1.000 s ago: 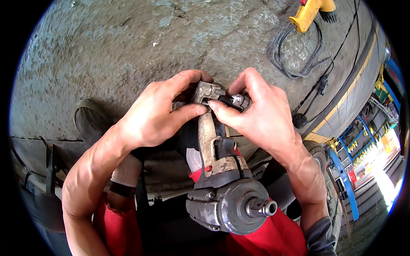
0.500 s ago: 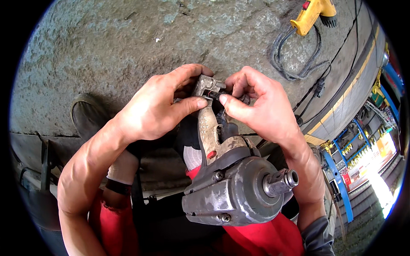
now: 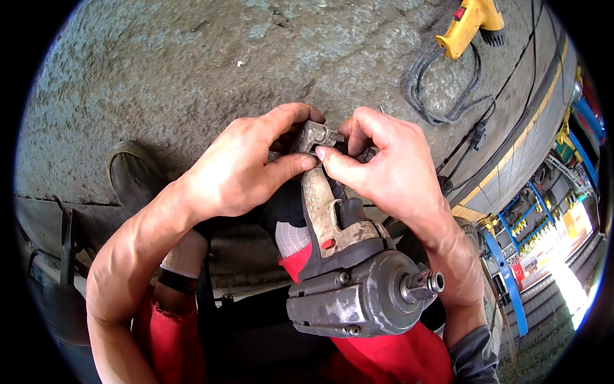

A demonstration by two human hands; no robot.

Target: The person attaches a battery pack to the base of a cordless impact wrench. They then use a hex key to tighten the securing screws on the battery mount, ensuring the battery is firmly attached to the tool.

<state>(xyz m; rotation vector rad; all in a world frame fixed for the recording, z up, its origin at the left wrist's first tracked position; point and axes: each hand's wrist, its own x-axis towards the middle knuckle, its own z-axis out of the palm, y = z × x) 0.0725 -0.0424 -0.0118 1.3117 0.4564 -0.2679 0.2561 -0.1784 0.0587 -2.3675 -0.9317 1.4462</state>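
Observation:
A worn grey and beige impact wrench [image 3: 348, 297] rests across my lap, its metal drive end pointing right and its handle [image 3: 315, 195] reaching away from me. My left hand [image 3: 240, 163] is closed around the squared grey base [image 3: 316, 134] at the handle's far end, thumb on the near side. My right hand [image 3: 396, 160] pinches at the same base from the right, its thumb tip close to the left thumb. What lies between the right fingers is mostly hidden; a small dark part shows beside them.
On the rough grey floor [image 3: 179, 77] at the far right lies a yellow heat gun [image 3: 470, 29] with a coiled dark cord [image 3: 441, 118]. My shoe [image 3: 134, 176] is at the left. Blue racks [image 3: 505, 281] stand at the right. A black chair-like object [image 3: 64, 294] is at the left edge.
The impact wrench has turned a little, its body shifting slightly right. My right thumb has moved left and slightly nearer, pressing closer to the handle's base. The left hand keeps its hold.

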